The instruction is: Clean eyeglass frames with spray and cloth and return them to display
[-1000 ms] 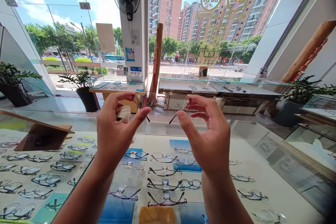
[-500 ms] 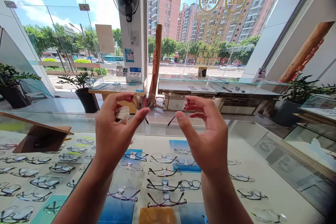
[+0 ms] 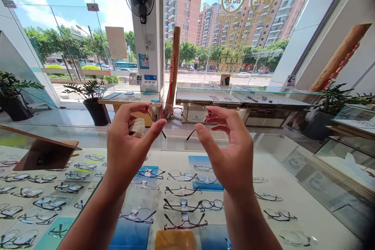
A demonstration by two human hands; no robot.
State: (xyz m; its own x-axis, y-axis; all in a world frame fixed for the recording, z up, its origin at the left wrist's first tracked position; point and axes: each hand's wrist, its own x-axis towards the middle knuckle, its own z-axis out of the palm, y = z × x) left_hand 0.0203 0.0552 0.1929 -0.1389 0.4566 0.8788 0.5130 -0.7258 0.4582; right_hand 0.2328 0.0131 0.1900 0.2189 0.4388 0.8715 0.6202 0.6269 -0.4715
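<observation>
Case fills near side, frames in rows under its glass. Both hands up over it, spread apart, one at each end of the same thing. Left hand: fingers closed on left end of glasses. Right hand: fingers closed on right end. Thumbs sit lower; contact with rim, can't tell. Glasses held in the air at the far side of both hands, long axis left-right, about level, neither hand clearly nearer. Pale wad tucked in left hand; material unclear. Temple tips show below lenses, between thumbs.
</observation>
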